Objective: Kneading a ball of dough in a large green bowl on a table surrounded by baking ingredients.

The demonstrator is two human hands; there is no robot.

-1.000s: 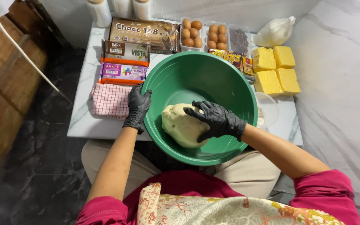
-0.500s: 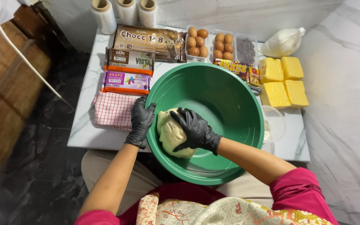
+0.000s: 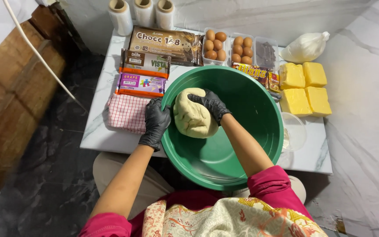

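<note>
one ball of dough (image 3: 192, 117) sits inside one green basin (image 3: 242, 145); the gloved right hand (image 3: 211, 103) cups its top, the gloved left hand (image 3: 155, 123) clasps the rim. nearby: four butter blocks (image 3: 305, 87), three film rolls (image 3: 143, 12).

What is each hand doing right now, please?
Left hand: closed on the rim of the green bowl.
Right hand: curled over the ball of dough, pressing it.

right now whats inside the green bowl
A single pale dough ball lies in the green bowl, with the gloved right hand pressing on top. The left hand grips the rim. Whatever lies under the dough is hidden.
</note>
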